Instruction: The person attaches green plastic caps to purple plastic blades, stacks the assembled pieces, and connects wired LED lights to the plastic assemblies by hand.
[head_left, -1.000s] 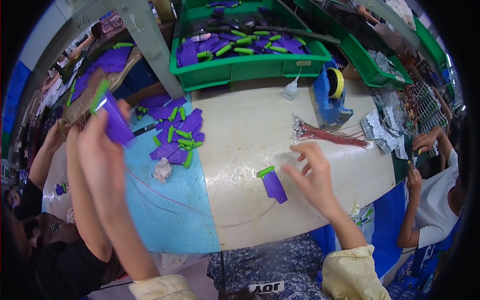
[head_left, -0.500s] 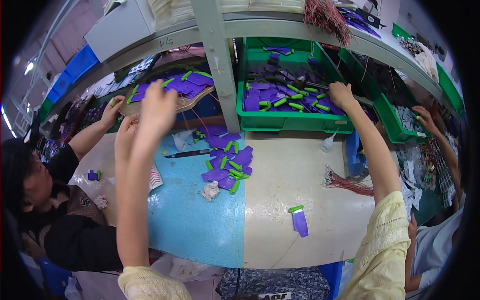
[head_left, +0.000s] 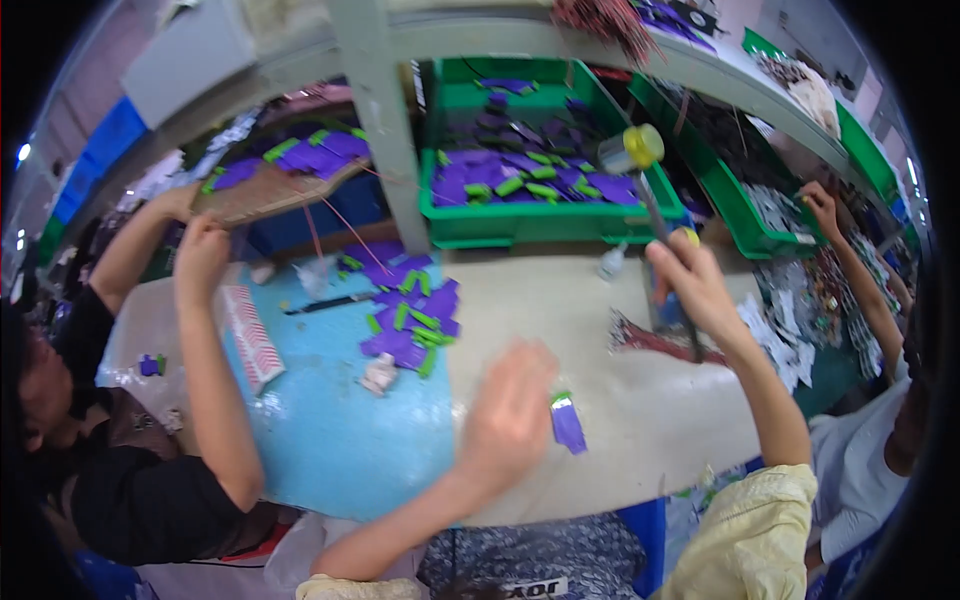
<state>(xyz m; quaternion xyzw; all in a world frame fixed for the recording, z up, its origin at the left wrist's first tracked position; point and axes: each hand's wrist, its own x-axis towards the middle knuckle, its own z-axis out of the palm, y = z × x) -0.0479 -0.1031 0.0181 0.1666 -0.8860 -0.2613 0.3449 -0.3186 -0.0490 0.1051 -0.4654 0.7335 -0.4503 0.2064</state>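
My right hand (head_left: pixel 695 285) is closed round the dark handle of a mallet (head_left: pixel 630 150). The mallet stands nearly upright, its yellow-tipped head above the right edge of the green bin and its handle end low over the table. My left hand (head_left: pixel 508 408), smeared by motion, is over the middle of the table; its fingers cannot be made out. Just right of it lies a flat purple piece (head_left: pixel 570 428) with a green strip along its top end. Further left is a loose pile of similar purple pieces (head_left: pixel 405 345) with green ends.
The green bin (head_left: pixel 470 226) holds many purple pieces. Red wires (head_left: pixel 660 343) and a small bottle (head_left: pixel 612 262) lie right. A black pen-like tool (head_left: pixel 328 303) lies left. A co-worker's hand (head_left: pixel 200 255) grips a cardboard tray (head_left: pixel 270 203). The shelf post (head_left: pixel 378 140) stands between tray and bin.
My right hand has lifted the mallet from the green bin and drawn it nearer. My left hand has come from the cardboard tray to the table's middle. The whole view has shifted.
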